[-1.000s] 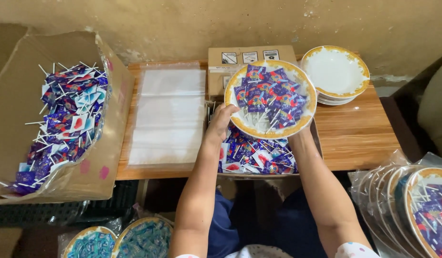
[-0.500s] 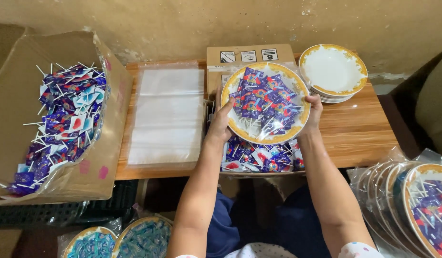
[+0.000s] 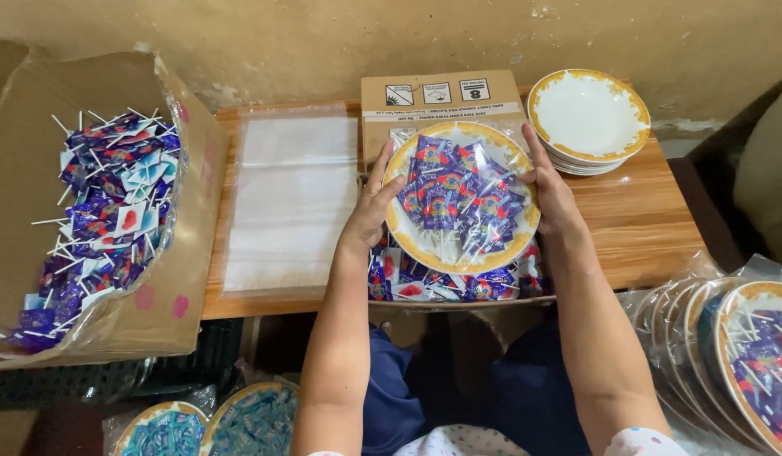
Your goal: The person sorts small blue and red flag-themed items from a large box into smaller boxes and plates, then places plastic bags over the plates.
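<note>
While both hands grip one filled plate, the largest item in view is the big cardboard box (image 3: 87, 211) at nine o'clock, lying open and heaped with wrapped lollipops (image 3: 104, 211). Next in size, the wooden table (image 3: 644, 219) carries a stack of clear plastic bags (image 3: 290, 198) at eleven o'clock, a small carton (image 3: 442, 93) at twelve, and a stack of empty gold-rimmed bowls (image 3: 587, 118) at one o'clock. Finished bagged plates (image 3: 737, 346) stand on edge at four o'clock; more lie at seven. At centre, the bagged plate of lollipops (image 3: 461, 198) is held above a tray of loose sweets (image 3: 450, 283). Left hand (image 3: 370, 211) clasps its nine o'clock rim, fingers curled over the film; right hand (image 3: 553, 198) clasps the three o'clock rim likewise. Judged step: smoothing or closing the bag around the plate. Next move would call for a steady two-handed carry, keeping the plate level. Open room is narrow: the bowls sit just beside the right hand, and bare table lies only at three o'clock.
</note>
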